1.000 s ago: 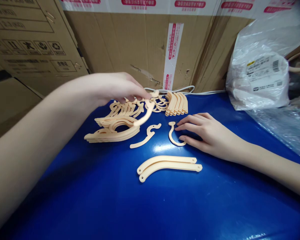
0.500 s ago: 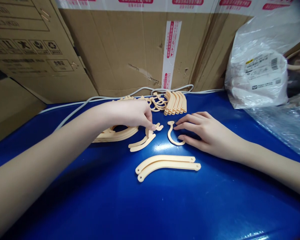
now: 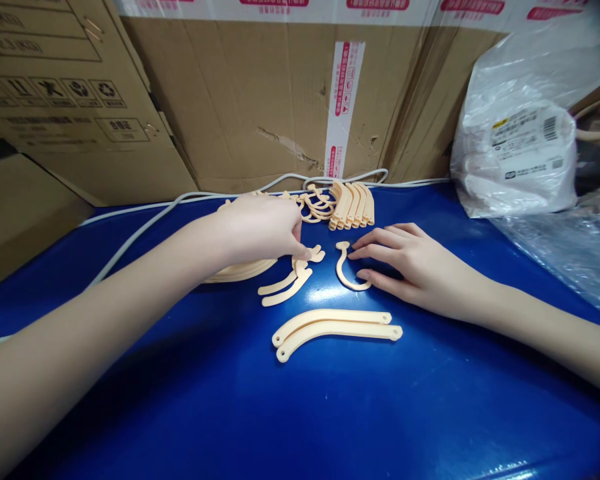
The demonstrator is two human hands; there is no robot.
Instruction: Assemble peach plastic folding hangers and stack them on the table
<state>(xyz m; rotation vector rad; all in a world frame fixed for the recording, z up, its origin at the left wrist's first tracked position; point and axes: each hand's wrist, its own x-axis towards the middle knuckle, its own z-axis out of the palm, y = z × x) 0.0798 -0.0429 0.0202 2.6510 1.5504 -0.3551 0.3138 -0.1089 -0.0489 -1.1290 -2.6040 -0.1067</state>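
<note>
My left hand (image 3: 265,223) reaches over the cream plastic parts, thumb and finger pinched on a small cream plastic piece (image 3: 316,254) with short prongs. Just below it lie two short curved strips (image 3: 286,291), and longer curved strips (image 3: 247,271) are partly hidden under my wrist. My right hand (image 3: 405,263) rests with fingers apart beside a cream plastic hook (image 3: 341,272). Its thumb tip overlaps the hook's curved end, and the index fingertip is near the flat end. Nearer to me, two long curved arms (image 3: 337,327) with end holes lie side by side.
Behind my hands sit a row of curved arms (image 3: 353,205) and a pile of hooks (image 3: 319,207). A white cable (image 3: 180,198) runs along the back of the blue table (image 3: 300,413). Cardboard boxes (image 3: 240,87) stand behind; plastic-wrapped goods (image 3: 515,160) lie right.
My left wrist and forearm have come slightly lower in view, and the small piece in its fingers has turned a little. My right hand and the long arms look almost unchanged.
</note>
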